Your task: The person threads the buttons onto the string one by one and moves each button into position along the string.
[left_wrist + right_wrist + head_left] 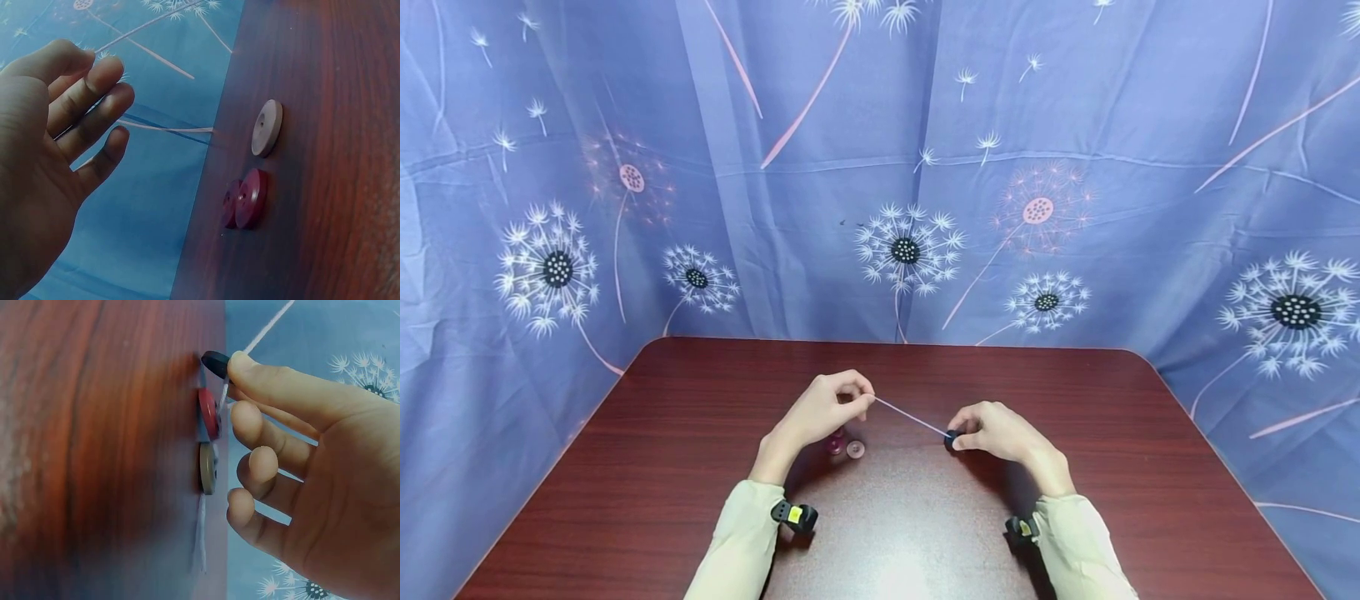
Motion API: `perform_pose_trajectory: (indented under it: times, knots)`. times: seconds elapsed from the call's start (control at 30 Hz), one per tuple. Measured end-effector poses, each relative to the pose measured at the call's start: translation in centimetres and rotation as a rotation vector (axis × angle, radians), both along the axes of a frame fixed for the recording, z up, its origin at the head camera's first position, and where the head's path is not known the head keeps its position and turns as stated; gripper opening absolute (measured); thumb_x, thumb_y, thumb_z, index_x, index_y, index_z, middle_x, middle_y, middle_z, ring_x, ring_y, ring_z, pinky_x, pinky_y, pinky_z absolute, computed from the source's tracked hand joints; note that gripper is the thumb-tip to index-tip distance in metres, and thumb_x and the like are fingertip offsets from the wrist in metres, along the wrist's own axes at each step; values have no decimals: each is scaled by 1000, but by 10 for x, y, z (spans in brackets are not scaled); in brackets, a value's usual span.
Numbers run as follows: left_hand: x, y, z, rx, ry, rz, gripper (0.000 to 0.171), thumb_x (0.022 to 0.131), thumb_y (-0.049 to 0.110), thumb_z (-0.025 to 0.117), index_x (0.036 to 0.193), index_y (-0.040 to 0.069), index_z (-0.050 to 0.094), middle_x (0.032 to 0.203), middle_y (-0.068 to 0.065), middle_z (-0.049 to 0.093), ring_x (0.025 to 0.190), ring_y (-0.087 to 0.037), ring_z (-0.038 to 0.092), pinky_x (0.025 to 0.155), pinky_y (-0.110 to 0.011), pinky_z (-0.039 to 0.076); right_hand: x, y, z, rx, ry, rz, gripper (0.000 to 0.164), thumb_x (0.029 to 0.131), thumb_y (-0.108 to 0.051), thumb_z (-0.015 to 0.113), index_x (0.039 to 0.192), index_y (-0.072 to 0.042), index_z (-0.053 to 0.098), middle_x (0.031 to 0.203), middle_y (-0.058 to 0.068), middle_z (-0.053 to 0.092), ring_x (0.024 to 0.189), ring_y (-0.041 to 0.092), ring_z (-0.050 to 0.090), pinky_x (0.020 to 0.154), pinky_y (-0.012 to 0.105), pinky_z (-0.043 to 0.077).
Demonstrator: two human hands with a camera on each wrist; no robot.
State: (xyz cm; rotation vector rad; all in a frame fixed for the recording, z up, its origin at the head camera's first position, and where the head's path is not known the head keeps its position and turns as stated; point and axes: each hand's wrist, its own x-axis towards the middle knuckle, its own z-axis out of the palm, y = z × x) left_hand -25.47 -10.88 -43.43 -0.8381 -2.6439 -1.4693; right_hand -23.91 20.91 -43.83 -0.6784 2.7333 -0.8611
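A thin white string (913, 417) runs taut between the hands. My left hand (829, 408) pinches one end between thumb and forefinger, the other fingers loosely bent. My right hand (1003, 433) pinches a black button (215, 364) that the string passes through. In the right wrist view a red button (207, 414) and an olive-brown button (207, 469) stand on edge along the same string below the black one. The string's other end trails on past them over the table. Both lower buttons are hidden by the right hand in the head view.
Under the left hand lie a beige button (267, 128) and two dark red buttons (252, 199) side by side on the brown wooden table (700, 400). Blue curtains (805, 208) with a dandelion print hang behind the table and along its sides.
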Motion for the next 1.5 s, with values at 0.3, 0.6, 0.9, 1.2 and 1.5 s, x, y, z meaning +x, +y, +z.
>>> perform_pose_trajectory:
  times: [0.3, 0.6, 0.9, 1.2, 1.5]
  knots:
    - [0, 0, 0, 7, 10, 8, 8, 95, 23, 65, 99, 16, 67, 72, -7, 71, 72, -35, 67, 63, -24, 45, 0, 5, 0, 24, -13, -18, 15, 84, -18, 78, 98, -17, 75, 75, -6, 66, 69, 10, 54, 63, 26, 42]
    - [0, 1, 0, -16, -8, -9, 11, 97, 30, 64, 99, 21, 66, 72, -4, 70, 72, -30, 68, 66, -25, 46, 0, 7, -1, 21, -43, -31, 15, 84, -17, 77, 99, -18, 75, 72, -5, 65, 64, 9, 52, 61, 27, 41]
    - [-1, 2, -2, -31, -18, -24, 5, 97, 28, 63, 99, 25, 66, 75, -10, 71, 73, -29, 69, 70, -27, 47, -1, 12, 4, -42, -3, -72, 15, 94, -13, 65, 106, -8, 72, 73, 1, 69, 64, 10, 58, 60, 23, 43]
    - [1, 4, -1, -41, -29, -38, 4, 96, 26, 64, 99, 25, 66, 76, -11, 71, 74, -29, 70, 67, -24, 45, 0, 7, 7, -67, -3, -93, 18, 95, -16, 65, 108, -6, 72, 76, 3, 71, 66, 17, 66, 61, 25, 49]
    - [1, 7, -1, -55, -18, -51, 6, 95, 23, 64, 101, 22, 67, 71, 0, 70, 72, -21, 69, 68, -24, 45, 2, 2, 10, -126, 40, -73, 19, 96, -13, 62, 111, -5, 70, 85, 7, 74, 62, 23, 68, 57, 26, 54]
